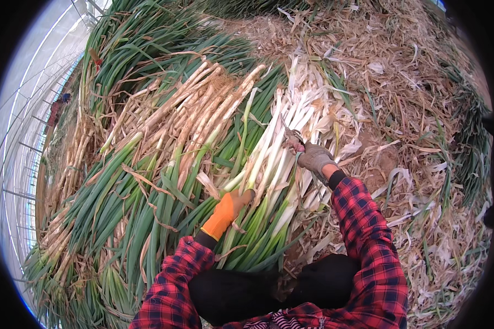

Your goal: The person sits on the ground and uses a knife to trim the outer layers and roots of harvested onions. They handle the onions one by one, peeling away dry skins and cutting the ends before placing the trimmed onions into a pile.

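My left hand [231, 207], in an orange glove, is closed around the stalk of a green onion, where the white shank turns to green leaf. My right hand [316, 158], in a grey-brown glove, grips a small metal cutting tool [293, 137] with reddish wrapping at its handle; its kind is unclear. The tool lies over a row of peeled green onions [271, 164] with white shanks, in front of me. Left of them, unpeeled green onions [208, 111] with brown, dry skins and roots lie in a heap.
Dry peeled skins [395, 82] cover the ground at the right. More bundles of green onions [136, 45] lie at the upper left, others [66, 279] at the lower left. Green leaves [469, 140] edge the far right. A translucent sheet wall with a frame [20, 115] curves along the left.
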`<state>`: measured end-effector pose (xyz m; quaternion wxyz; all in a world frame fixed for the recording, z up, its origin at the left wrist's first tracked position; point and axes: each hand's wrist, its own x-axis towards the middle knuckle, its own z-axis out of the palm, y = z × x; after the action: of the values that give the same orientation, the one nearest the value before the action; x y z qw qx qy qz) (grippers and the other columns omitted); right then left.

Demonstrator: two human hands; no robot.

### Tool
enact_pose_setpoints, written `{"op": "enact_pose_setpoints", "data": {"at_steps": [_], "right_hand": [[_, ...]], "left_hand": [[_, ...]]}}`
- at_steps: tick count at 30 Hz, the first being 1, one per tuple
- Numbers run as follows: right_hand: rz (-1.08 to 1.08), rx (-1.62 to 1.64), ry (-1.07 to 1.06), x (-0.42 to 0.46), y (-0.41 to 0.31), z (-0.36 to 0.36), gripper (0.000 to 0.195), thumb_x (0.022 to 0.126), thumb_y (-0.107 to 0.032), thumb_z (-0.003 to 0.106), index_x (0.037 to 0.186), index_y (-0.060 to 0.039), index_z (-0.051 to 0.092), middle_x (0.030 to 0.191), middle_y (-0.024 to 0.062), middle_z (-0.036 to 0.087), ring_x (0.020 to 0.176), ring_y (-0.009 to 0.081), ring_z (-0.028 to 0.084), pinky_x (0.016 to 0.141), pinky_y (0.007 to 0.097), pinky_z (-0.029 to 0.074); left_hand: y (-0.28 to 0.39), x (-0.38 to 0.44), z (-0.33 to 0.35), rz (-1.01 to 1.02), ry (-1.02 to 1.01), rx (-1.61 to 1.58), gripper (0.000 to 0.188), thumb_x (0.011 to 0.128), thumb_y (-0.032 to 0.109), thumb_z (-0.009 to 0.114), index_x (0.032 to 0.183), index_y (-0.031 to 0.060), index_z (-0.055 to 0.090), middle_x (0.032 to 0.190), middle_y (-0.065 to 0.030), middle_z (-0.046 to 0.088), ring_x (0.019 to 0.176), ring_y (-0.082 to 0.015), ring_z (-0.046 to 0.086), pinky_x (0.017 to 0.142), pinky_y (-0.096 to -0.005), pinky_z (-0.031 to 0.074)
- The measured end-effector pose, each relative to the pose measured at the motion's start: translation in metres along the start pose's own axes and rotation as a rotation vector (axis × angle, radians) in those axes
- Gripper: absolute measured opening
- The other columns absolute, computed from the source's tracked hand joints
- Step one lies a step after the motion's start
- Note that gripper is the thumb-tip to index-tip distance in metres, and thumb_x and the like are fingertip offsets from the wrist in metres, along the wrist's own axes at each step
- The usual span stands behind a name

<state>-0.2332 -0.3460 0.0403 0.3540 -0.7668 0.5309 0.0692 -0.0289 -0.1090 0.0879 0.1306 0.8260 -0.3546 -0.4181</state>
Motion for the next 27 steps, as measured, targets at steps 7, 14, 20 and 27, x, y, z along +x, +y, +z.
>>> {"op": "enact_pose_setpoints", "data": {"at_steps": [7, 14, 20, 27], "right_hand": [[-0.099, -0.158, -0.095, -0.002, -0.028, -0.020, 0.063, 0.093, -0.047, 0.035, 0.121, 0.0024, 0.063, 0.124, 0.0281, 0.061, 0.117, 0.0403, 0.060, 0.100, 0.0455, 0.045], [-0.055, -0.122, 0.038, 0.032, -0.025, -0.016, 0.063, 0.092, -0.048, 0.039, 0.122, 0.0016, 0.062, 0.118, 0.0261, 0.065, 0.112, 0.0382, 0.063, 0.098, 0.0435, 0.048], [0.025, -0.108, 0.132, 0.051, -0.017, -0.033, 0.056, 0.089, -0.043, 0.045, 0.120, -0.0013, 0.066, 0.113, 0.0239, 0.068, 0.106, 0.0380, 0.066, 0.093, 0.0436, 0.050], [0.020, -0.158, 0.070, 0.024, -0.019, -0.021, 0.054, 0.087, -0.042, 0.049, 0.119, -0.0014, 0.065, 0.120, 0.0251, 0.065, 0.113, 0.0373, 0.063, 0.097, 0.0434, 0.049]], "left_hand": [[-0.040, 0.034, 0.004, 0.142, -0.111, -0.218, 0.059, 0.087, 0.057, 0.057, 0.117, 0.0075, 0.070, 0.107, -0.0135, 0.070, 0.099, -0.0185, 0.061, 0.092, -0.0315, 0.044], [-0.076, 0.050, 0.004, 0.460, -0.143, -0.042, 0.037, 0.095, 0.039, 0.058, 0.121, 0.0137, 0.062, 0.109, -0.0170, 0.069, 0.094, -0.0225, 0.063, 0.086, -0.0343, 0.047], [-0.070, 0.046, 0.001, 0.647, -0.118, 0.136, 0.034, 0.096, 0.020, 0.056, 0.128, 0.0088, 0.060, 0.111, -0.0122, 0.069, 0.100, -0.0201, 0.064, 0.090, -0.0327, 0.047], [-0.094, 0.061, -0.008, 0.164, -0.416, -0.639, 0.046, 0.091, 0.028, 0.064, 0.128, 0.0018, 0.056, 0.107, -0.0019, 0.062, 0.088, -0.0116, 0.056, 0.079, -0.0261, 0.041]]}}
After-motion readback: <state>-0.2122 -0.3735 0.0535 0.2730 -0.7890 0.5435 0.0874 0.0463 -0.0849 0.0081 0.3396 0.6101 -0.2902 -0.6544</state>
